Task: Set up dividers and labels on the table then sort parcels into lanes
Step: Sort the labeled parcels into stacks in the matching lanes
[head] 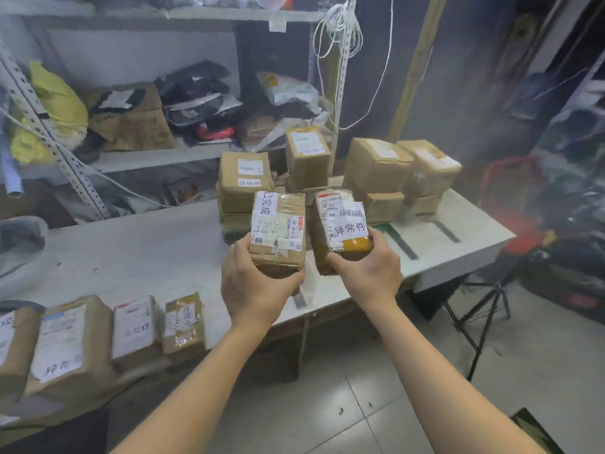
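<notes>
Over tabletop near edge: left parcel gripped in left hand, right parcel in right hand; divider strips just right.

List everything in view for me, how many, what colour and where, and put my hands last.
left parcel: one, brown, white label, gripped above table
right parcel: one, brown, white label, gripped beside it
row parcels: four, brown, lower left
stacked parcels: several, brown, table's far side
table: one, white, centre
dark strips: two, table's right end
shelving: one, pale grey, behind table
yellow bag: one, on shelving
tripod: one, black, floor at right
left hand: grips left parcel
right hand: grips right parcel
</notes>
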Available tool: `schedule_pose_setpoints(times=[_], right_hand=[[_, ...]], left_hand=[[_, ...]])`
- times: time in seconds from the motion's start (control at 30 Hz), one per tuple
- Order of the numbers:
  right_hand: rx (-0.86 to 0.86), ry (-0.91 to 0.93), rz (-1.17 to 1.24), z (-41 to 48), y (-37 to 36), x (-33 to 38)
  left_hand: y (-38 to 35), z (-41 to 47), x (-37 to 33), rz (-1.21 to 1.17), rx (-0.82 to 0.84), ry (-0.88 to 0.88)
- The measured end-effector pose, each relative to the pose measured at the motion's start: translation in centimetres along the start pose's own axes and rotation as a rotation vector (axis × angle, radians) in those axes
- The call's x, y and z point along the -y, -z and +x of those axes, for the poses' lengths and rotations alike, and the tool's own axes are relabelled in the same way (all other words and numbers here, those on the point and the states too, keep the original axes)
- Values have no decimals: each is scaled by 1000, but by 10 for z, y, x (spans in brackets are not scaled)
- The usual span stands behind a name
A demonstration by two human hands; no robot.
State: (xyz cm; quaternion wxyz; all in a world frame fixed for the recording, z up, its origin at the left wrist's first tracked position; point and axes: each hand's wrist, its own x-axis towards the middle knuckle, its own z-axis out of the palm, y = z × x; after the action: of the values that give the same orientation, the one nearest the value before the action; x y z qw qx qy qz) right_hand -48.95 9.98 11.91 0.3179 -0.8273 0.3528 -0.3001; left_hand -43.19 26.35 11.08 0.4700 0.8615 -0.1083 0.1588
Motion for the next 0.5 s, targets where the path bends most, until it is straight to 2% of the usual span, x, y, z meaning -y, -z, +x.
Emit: schedule_pose_setpoints(times=[0.27,0.5], right_hand=[[30,-46,39,88,110,-108],[11,-92,24,159,157,-184]], left_hand=[[-121,-45,-116,-47,-11,-28],[-224,-69,-173,-35,59,-17]])
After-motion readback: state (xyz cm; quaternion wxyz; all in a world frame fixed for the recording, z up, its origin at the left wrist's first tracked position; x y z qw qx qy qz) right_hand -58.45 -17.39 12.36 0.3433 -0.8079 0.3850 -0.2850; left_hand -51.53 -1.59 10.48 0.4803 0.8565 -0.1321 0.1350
